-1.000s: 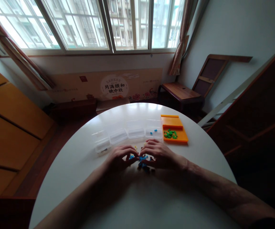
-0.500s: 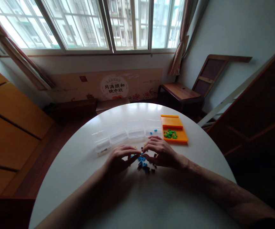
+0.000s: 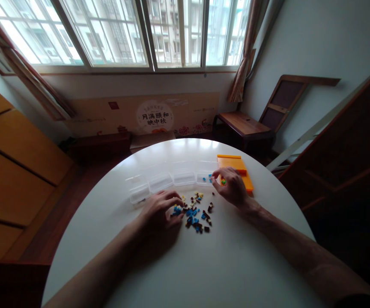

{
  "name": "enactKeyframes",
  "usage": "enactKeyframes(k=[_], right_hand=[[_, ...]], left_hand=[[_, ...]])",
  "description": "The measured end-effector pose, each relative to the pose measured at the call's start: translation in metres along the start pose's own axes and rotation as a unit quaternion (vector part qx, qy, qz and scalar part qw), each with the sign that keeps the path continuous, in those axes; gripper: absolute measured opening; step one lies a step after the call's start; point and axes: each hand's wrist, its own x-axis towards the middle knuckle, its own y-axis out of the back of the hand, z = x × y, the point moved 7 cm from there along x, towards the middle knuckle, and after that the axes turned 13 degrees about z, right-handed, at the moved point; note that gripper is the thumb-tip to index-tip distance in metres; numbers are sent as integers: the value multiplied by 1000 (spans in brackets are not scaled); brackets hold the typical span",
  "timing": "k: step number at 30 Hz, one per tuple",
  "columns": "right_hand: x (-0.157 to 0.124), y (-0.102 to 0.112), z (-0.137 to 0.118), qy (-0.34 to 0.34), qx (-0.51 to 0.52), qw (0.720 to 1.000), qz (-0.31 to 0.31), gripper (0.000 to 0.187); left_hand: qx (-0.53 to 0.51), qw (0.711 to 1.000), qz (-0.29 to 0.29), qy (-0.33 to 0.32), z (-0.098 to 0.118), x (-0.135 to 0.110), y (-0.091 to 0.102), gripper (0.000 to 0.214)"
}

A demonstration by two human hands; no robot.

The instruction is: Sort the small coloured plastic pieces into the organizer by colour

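My left hand (image 3: 162, 208) rests low at the left side of a loose pile of small toy bricks. Its thumb and fingers are apart, with blue bricks (image 3: 176, 210) showing between them. The pile mixes blue bricks (image 3: 191, 214), dark brown bricks (image 3: 207, 229) and pale yellow bricks (image 3: 199, 196). My right hand (image 3: 231, 185) reaches over the right end of the row of clear boxes, thumb and forefinger slightly apart at the rightmost clear box (image 3: 201, 183). A few blue bricks (image 3: 204, 179) lie in that box, some right by my fingertips. No brick shows in my right hand.
An orange box (image 3: 230, 161) with its lid open stands at the right, its green bricks (image 3: 224, 182) mostly hidden by my right hand. Three more clear boxes (image 3: 161, 184) curve leftward on the round white table (image 3: 108, 239). A wooden chair (image 3: 246, 124) stands beyond.
My right hand has moved from the pile to the rightmost clear box, where another blue brick now shows. My left hand has stayed by the pile, its fingers no longer meeting the right ones.
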Motion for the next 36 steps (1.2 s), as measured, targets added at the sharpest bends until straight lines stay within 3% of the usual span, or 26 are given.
enactKeyframes(k=[5, 14, 21, 27, 36], right_hand=[[-4, -2, -23, 43, 67, 996, -27, 6], [-16, -1, -78, 177, 182, 953, -167, 8], [-31, 3, -89, 158, 182, 948, -209, 12], [-43, 19, -92, 100, 186, 960, -186, 16], [-59, 30, -88, 92, 174, 963, -182, 20]], left_hand=[[-3, 1000, -1, 6, -2, -2, -4, 12], [4, 1000, -3, -25, -4, -7, -9, 9], [1, 1000, 3, -17, 6, -4, -1, 9], [18, 999, 27, -18, 18, -2, 5, 11], [50, 998, 1, -35, 56, 14, -11, 21]])
